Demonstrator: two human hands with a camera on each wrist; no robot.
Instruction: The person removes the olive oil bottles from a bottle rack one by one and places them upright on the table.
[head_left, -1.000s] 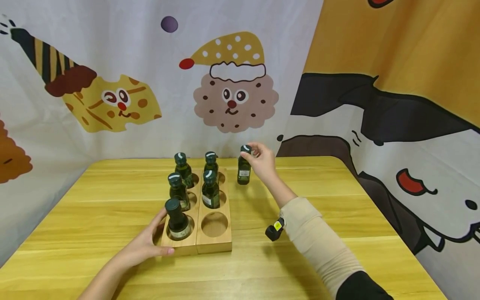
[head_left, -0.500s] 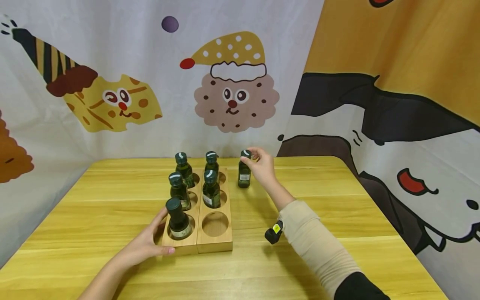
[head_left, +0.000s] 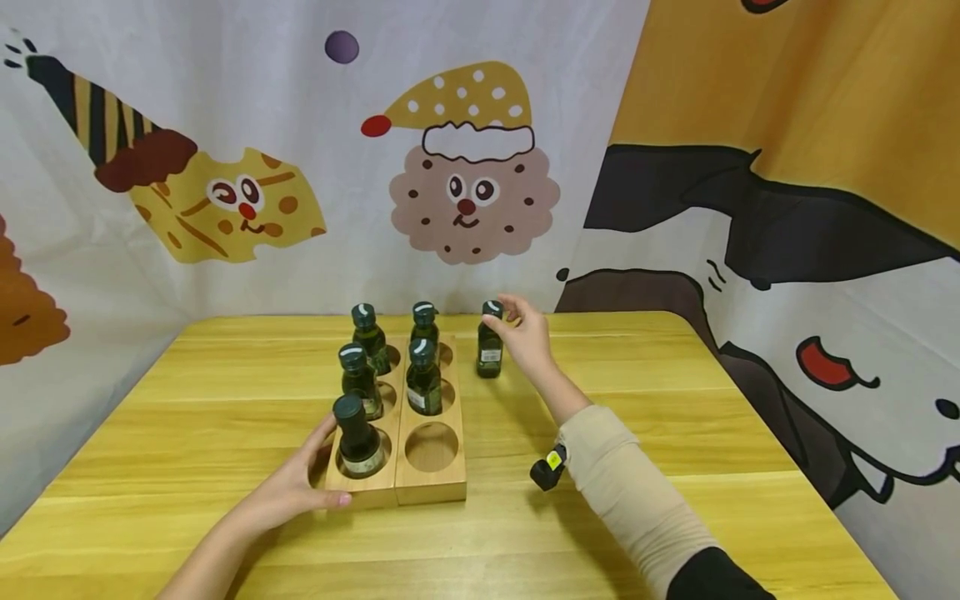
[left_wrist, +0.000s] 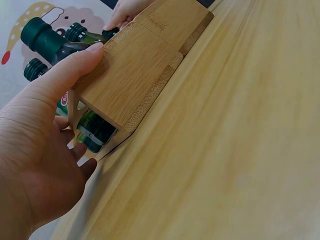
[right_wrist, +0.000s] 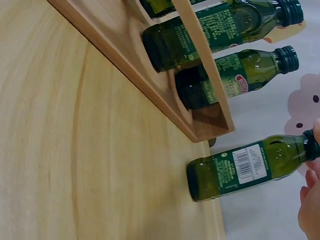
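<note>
In the head view my right hand (head_left: 527, 335) pinches the cap of a small dark green glass bottle (head_left: 490, 357), which is upright close over the table at the right of the rack. The right wrist view shows this bottle's white barcode label (right_wrist: 251, 164). My left hand (head_left: 288, 492) grips the near left corner of the wooden bottle rack (head_left: 431, 492), its thumb (left_wrist: 82, 65) on the front face. Green bottles stand in the rack, among them a near left one (head_left: 360, 442) and a middle right one (head_left: 424, 387). The near right round hole (head_left: 431, 450) holds no bottle.
The rack stands on a yellow wood-grain table (head_left: 187, 417). A printed cloth curtain (head_left: 300, 283) hangs right behind the table's far edge. A small black device (head_left: 547, 472) sits at the right sleeve's cuff.
My right hand has lowered the bottle a little, bringing it slightly nearer; over the last half second it is almost still. The left hand keeps its grip on the rack.
</note>
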